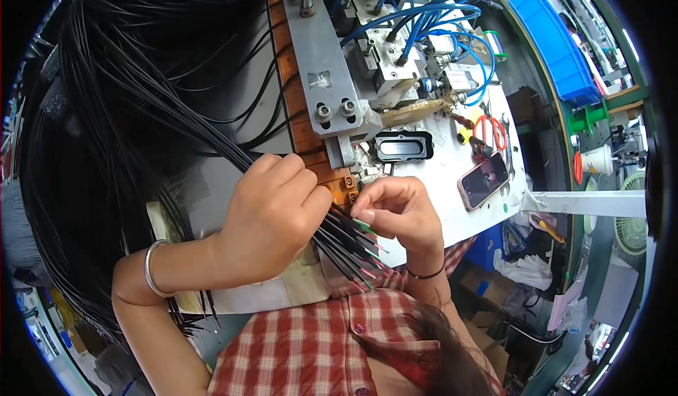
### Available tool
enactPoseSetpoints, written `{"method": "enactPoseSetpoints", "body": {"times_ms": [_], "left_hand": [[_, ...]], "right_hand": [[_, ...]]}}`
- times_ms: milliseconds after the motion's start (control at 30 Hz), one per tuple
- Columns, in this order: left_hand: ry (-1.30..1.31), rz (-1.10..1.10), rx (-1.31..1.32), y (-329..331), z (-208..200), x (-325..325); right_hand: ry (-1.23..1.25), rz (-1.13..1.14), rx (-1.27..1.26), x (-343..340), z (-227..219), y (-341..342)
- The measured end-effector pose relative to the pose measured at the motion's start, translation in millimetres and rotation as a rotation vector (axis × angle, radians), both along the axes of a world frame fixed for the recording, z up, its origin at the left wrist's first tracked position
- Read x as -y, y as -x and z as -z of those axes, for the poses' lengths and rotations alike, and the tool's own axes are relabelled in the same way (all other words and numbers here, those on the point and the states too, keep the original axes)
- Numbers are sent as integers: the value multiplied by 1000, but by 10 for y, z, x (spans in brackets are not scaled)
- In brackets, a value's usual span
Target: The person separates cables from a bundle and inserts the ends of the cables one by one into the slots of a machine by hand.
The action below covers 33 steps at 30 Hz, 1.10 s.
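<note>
Currently, your left hand (272, 209) is curled into a fist around a bundle of black cables (340, 244), its fingers folded down with the knuckles uppermost. The bundle comes in from the upper left, passes under that fist and fans out on its right side, the cut ends pointing down and to the right. Green, pink and white inner wires (366, 273) show at the tips.

Your right hand (402, 216) faces the left one across the fan. Its thumb and forefinger are drawn narrow, tips nearly meeting, at the upper edge of the loose ends; the remaining fingers are bent. A green wire tip lies just beside the thumb. Whether a single cable is pinched there, you cannot tell from this view.

Just above the fingertips: the near end of a copper-coloured fixture bar (304, 139), beneath a steel clamp plate (316, 53) with two socket-head bolts (335, 110). Separate black cables reach the bar's left edge. To the right, on the white tabletop (455, 217), note a black rectangular tray (403, 146), a smartphone (484, 180) and a red-handled tool (500, 133). Blue pneumatic tubes (441, 4) loop above.
</note>
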<state>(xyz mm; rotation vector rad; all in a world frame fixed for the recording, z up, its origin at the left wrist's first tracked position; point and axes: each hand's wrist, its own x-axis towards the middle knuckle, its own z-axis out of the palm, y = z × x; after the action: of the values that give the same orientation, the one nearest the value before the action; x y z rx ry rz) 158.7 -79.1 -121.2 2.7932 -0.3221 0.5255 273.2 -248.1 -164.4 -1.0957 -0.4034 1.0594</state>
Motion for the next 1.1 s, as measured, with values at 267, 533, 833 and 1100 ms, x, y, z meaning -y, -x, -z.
{"method": "enactPoseSetpoints", "body": {"times_ms": [267,533,833,1100], "left_hand": [[-16,85,-73,-8,42,44],[-39,-6,-119,1,-19,40],[-87,18,-79,-4,72,22],[33,-17,-99,-4,22,21]], "right_hand": [[83,177,301,-7,110,-18],[149,58,123,-37,183,-82],[198,-15,28,-15,182,-164],[-10,266,529,-34,133,28]]}}
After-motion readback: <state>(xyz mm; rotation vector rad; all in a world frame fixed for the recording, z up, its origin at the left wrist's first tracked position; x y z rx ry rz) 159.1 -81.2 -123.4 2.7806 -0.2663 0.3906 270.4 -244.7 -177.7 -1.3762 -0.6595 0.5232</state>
